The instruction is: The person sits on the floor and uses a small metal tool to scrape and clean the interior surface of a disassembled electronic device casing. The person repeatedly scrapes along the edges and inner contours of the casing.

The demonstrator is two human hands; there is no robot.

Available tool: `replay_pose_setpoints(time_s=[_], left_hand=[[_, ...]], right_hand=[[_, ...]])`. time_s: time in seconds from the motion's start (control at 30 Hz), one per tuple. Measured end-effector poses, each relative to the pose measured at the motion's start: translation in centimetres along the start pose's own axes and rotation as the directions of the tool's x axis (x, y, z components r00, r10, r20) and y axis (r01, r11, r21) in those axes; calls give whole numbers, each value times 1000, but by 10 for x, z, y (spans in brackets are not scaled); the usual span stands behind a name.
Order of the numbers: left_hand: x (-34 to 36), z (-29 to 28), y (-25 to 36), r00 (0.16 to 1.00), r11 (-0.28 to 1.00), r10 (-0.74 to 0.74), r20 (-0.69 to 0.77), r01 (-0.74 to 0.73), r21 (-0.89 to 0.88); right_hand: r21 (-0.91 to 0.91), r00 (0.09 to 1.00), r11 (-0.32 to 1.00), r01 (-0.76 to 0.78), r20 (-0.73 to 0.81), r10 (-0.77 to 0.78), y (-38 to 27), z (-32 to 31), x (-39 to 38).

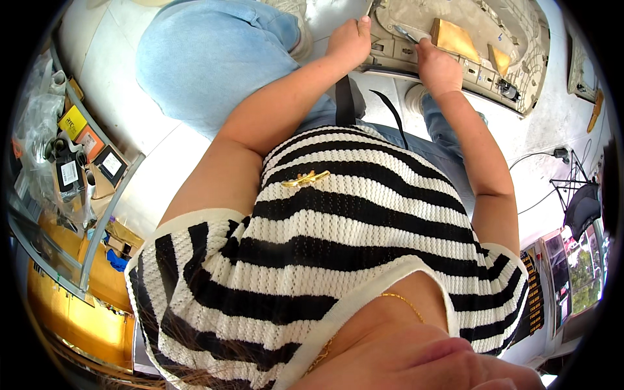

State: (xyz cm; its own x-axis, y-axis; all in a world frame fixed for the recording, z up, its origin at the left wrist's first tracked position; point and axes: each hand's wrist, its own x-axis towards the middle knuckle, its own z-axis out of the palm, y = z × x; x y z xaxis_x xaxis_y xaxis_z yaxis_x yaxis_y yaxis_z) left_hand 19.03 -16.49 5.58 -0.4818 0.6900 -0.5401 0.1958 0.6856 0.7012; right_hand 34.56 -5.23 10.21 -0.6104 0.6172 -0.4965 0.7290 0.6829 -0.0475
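A beige car door trim panel [416, 60] lies at the top of the view, its ribbed inner side up. My left hand [351, 44] is closed at the panel's left edge, its thumb upward and the other fingers partly hidden. My right hand [440, 67] is closed around a slim tool whose grey-blue, metallic-looking head [404, 32] points up and left over the panel; its handle is hidden in the fingers, so I cannot tell its exact kind. Just right of that hand, a yellow foam pad [458, 40] and a smaller yellow piece [499, 60] sit on the panel.
At the left stands a glass display case [84, 260] with small boxes and plastic wrap. A similar panel part [583, 68] is at the far right, near an orange-brown handled thing [595, 112]. A black cable [539, 153] and a dark cap-like object [583, 209] are lower right.
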Motion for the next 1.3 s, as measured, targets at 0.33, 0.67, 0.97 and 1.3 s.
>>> replay_pose_setpoints(time_s=[0.33, 0.67, 0.97, 1.3], left_hand=[[6, 22, 1, 1000, 998, 19, 0, -19, -63], [7, 28, 4, 1000, 997, -3, -21, 1, -73], [8, 29, 5, 1000, 998, -8, -8, 8, -70], [10, 25, -5, 1000, 996, -15, -21, 13, -93]], right_hand=[[103, 996, 991, -89, 20, 88, 10, 16, -9], [145, 992, 981, -126, 33, 123, 10, 19, -10], [188, 994, 976, -109, 27, 106, 13, 21, -10], [273, 997, 960, 59, -69, -42, 50, 18, 6]])
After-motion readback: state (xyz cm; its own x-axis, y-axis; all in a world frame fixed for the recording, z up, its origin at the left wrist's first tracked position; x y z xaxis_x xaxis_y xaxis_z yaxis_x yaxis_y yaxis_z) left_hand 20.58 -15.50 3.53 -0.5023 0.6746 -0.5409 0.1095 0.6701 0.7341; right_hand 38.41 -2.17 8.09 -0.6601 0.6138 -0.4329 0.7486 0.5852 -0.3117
